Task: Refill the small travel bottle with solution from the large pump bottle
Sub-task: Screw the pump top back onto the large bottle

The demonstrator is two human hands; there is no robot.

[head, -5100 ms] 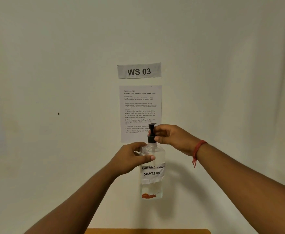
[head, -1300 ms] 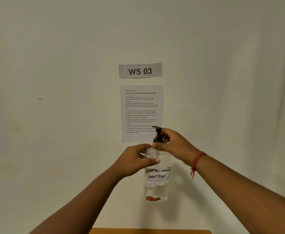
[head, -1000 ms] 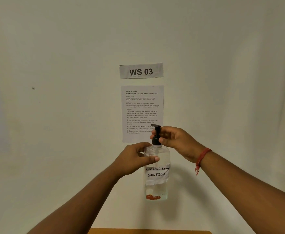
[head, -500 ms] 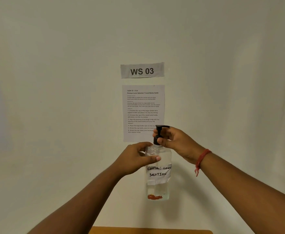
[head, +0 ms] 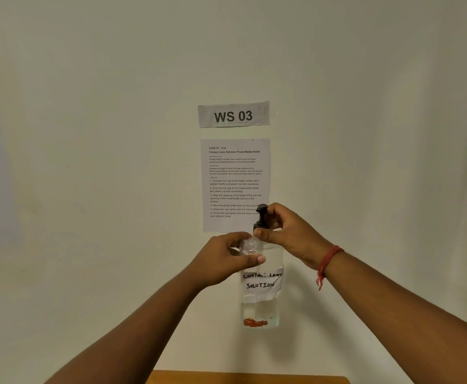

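Between both hands the large pump bottle [head: 261, 289] is held upright; left hand [head: 221, 261] wrapped round its shoulder, right hand [head: 287, 234] pinching the pump collar [head: 260, 224] directly above.

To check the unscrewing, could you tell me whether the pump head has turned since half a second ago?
Yes: the pump head has turned. Its spout, which jutted right past the instruction sheet's edge, no longer sticks out sideways.
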